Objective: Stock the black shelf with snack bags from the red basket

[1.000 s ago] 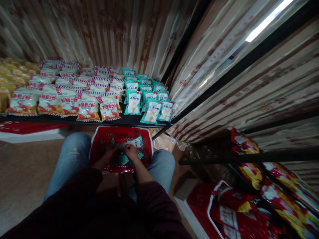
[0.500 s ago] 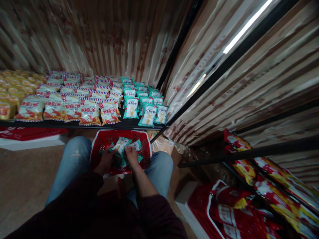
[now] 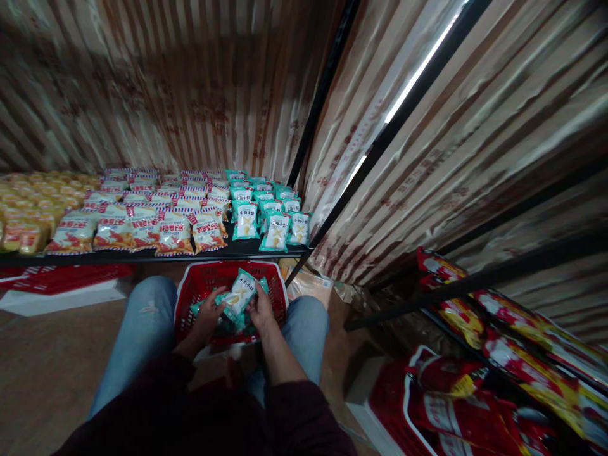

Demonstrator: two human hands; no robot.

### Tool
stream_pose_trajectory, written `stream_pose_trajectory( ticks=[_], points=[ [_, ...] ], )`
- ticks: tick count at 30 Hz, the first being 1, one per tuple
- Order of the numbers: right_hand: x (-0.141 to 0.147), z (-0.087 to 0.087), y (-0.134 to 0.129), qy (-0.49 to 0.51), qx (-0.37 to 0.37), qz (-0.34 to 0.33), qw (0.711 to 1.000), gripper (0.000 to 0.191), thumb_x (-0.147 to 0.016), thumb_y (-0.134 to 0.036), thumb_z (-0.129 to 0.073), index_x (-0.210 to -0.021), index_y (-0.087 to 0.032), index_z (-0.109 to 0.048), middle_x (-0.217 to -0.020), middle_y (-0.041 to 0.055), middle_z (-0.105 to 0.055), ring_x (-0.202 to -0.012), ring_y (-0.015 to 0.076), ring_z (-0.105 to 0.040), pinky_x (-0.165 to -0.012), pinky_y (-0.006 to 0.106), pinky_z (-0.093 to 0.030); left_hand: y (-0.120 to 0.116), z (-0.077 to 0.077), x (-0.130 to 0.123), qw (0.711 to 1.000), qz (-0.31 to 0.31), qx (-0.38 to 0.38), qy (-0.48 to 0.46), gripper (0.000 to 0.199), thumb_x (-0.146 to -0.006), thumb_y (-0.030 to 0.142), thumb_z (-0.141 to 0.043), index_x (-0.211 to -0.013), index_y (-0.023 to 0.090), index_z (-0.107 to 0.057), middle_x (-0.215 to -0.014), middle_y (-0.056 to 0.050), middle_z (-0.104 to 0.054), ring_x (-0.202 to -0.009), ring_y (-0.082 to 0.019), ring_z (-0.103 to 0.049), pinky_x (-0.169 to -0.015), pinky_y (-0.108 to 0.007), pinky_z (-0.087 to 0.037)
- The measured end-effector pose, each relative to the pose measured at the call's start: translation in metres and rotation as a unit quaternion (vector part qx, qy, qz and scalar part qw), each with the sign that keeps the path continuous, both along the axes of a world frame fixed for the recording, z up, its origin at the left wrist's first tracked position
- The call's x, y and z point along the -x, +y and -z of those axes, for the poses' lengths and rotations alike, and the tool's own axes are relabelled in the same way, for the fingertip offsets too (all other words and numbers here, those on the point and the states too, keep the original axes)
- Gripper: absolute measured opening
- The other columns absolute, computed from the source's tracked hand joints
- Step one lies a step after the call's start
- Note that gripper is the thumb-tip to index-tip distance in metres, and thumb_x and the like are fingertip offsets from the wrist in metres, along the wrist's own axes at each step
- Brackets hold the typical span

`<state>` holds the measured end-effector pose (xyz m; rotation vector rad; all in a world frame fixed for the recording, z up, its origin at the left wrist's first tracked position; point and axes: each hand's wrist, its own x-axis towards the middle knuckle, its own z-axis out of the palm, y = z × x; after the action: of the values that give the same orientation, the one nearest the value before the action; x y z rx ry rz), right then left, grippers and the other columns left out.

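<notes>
Between my knees sits a red shopping basket (image 3: 187, 278) with a white rim, and several teal-and-white snack packets lie in it. My right hand (image 3: 261, 308) grips the right edge of a teal snack packet (image 3: 244, 286), its printed front turned up. On the other side, my left hand (image 3: 209, 314) has its fingers closed on a second snack packet (image 3: 230, 306) that overlaps the first one's lower left. The hands and the upper packets partly cover the packets underneath.
Ahead, a black shelf (image 3: 142, 256) carries rows of teal packets (image 3: 275, 231), red-and-white snack bags (image 3: 173, 231) and yellow packs (image 3: 28, 234). A slanted black metal post (image 3: 349, 177) stands to the right. Red bags (image 3: 456, 411) fill another basket at lower right.
The right hand has lifted a teal packet and shows its front more upright above the basket. The left hand stays beside it, fingers on a packet. The view has tilted slightly upward.
</notes>
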<state>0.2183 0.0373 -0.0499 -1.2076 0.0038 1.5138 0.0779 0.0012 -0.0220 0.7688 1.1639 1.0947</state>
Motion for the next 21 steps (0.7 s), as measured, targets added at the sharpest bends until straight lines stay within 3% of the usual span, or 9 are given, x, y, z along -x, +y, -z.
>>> stream_pose_trajectory(
  ticks=[5,10,16,21],
  points=[
    [0.0,0.005,0.002,0.0,0.009,0.026,1.0,0.023,-0.073,-0.038,-0.067,-0.074,-0.019,-0.054,-0.05,-0.0063,-0.058,-0.038,0.0088,-0.05,-0.036,0.017,-0.035,-0.002,0.007,-0.006,0.997,-0.061,0.041,-0.006,0.056,-0.06,0.026,-0.064,-0.113,0.011,-0.056,-0.071,-0.004,-0.067,-0.059,-0.017,-0.062,-0.056,-0.028,-0.05],
    [0.0,0.005,0.005,-0.013,-0.011,0.057,0.998,0.022,-0.073,-0.037,-0.067,-0.076,-0.02,-0.054,-0.053,-0.006,-0.061,-0.043,0.0089,-0.053,-0.037,0.016,-0.034,-0.003,0.011,-0.009,0.993,-0.1,0.061,0.025,0.041,-0.059,0.025,-0.063,-0.098,0.012,-0.061,-0.062,-0.001,-0.064,-0.054,-0.015,-0.059,-0.051,-0.026,-0.047],
    [-0.001,0.002,0.005,-0.025,-0.021,0.059,0.998,0.022,-0.074,-0.037,-0.067,-0.074,-0.02,-0.053,-0.054,-0.0069,-0.06,-0.044,0.0086,-0.052,-0.042,0.018,-0.039,-0.008,0.018,-0.008,0.989,-0.123,0.083,0.026,0.029,-0.06,0.017,-0.063,-0.089,0.015,-0.061,-0.07,-0.001,-0.066,-0.062,-0.016,-0.061,-0.057,-0.026,-0.05],
    [0.0,0.001,0.001,-0.032,-0.006,0.012,0.999,0.029,-0.076,-0.047,-0.062,-0.072,-0.021,-0.052,-0.049,-0.0075,-0.054,-0.039,0.0078,-0.047,-0.038,0.016,-0.033,-0.006,0.027,-0.007,0.988,-0.128,0.081,0.014,0.026,-0.069,0.013,-0.059,-0.095,0.017,-0.059,-0.076,-0.003,-0.064,-0.069,-0.016,-0.062,-0.065,-0.03,-0.052]
  ],
)
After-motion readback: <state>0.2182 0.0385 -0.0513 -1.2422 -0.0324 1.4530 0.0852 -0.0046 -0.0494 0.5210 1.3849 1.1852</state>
